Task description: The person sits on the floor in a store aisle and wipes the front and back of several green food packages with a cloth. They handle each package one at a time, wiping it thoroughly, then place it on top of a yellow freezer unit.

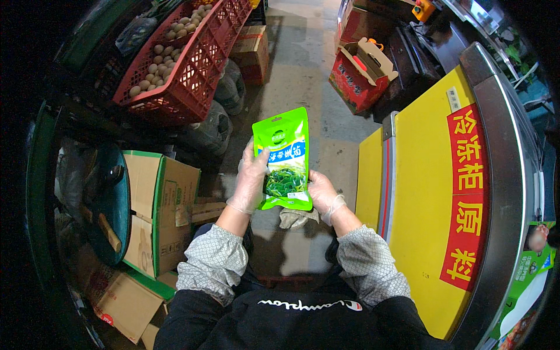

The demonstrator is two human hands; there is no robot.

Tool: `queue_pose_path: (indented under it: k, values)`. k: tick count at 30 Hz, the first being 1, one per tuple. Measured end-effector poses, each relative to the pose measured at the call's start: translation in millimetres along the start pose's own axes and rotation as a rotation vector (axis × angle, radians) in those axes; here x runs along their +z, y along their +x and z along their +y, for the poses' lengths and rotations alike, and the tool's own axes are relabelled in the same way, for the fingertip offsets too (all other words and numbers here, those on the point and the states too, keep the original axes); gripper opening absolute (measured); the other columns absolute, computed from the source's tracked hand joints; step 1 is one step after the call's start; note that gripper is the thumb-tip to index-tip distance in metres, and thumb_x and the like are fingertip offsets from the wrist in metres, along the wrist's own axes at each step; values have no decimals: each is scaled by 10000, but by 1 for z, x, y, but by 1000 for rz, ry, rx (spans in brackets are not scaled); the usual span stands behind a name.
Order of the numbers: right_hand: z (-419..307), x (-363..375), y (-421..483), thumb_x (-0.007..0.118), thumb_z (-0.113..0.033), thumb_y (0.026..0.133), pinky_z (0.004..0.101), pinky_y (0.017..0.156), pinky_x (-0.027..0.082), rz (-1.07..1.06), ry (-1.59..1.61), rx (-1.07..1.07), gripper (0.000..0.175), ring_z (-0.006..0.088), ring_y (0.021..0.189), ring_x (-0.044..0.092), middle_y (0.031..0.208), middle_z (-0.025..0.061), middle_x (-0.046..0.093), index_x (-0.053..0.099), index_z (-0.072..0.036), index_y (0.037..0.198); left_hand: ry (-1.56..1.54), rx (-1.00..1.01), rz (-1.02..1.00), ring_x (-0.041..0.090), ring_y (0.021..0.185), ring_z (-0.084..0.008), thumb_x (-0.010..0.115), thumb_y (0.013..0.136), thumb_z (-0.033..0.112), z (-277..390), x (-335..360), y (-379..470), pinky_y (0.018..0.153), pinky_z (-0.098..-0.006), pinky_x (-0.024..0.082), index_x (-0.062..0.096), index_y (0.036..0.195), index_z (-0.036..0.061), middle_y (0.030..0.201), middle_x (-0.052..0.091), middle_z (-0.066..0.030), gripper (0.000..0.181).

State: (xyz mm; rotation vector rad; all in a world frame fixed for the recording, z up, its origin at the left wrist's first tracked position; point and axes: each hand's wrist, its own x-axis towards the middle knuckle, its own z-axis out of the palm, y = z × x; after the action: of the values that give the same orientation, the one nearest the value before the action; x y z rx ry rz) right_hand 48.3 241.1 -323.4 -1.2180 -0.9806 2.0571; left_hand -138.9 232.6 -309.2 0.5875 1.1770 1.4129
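Observation:
A bright green food packet (pixel 286 162) stands nearly upright in front of me, its printed face with a picture of green vegetable strips towards me. My left hand (pixel 251 175), in a clear disposable glove, grips its left edge with the thumb across the front. At the lower right edge is my right hand (pixel 323 192), gloved alike, its fingers hidden behind the packet. Just below the packet shows a crumpled grey cloth (pixel 299 218); whether it lies on the floor or hangs from a hand I cannot tell.
A red plastic crate of eggs (pixel 175 87) stands at upper left above large clear bottles (pixel 214 127). Cardboard boxes (pixel 175 210) and a blue-green round lid or pan (pixel 109 205) are left. Right stands a yellow freezer cabinet (pixel 420 188) bearing writing; beyond it, a red carton (pixel 358 78).

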Motion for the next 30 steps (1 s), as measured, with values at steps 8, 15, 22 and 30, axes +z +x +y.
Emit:
queue_pose_path:
  k: [8,15,22,30]
  values:
    - [19,-13,8,738,-47,936,324,963,571,84,-92,-140,400,176,1083,696,1234,79,725,665,23,1324,830,174,29,415,1517,-350,560,1085,361,-22,-8,5,1173,-410,410,460,1588,145,1666,356,-280,556]
    - [15,-8,-10,697,-147,833,423,1001,557,344,-1074,-663,468,372,1180,663,1341,114,688,716,-132,1300,827,245,-117,345,1545,-425,436,1121,492,-34,-10,4,1261,-430,288,557,1486,28,1594,462,-263,603]
    - [-8,1,-24,718,-116,812,425,949,577,309,-1201,-855,462,340,1132,678,1343,82,693,728,-176,1270,-92,-392,-75,683,1112,-223,513,1069,612,-6,13,-14,955,-349,556,631,1387,91,1287,694,-101,622]
    - [-21,-18,-17,667,-60,847,370,1113,489,453,-716,-710,425,291,1278,646,1360,107,694,749,-100,1262,-595,-388,-246,729,1086,-306,458,1101,399,-13,-6,1,950,-454,605,630,1374,24,1278,720,-158,495]
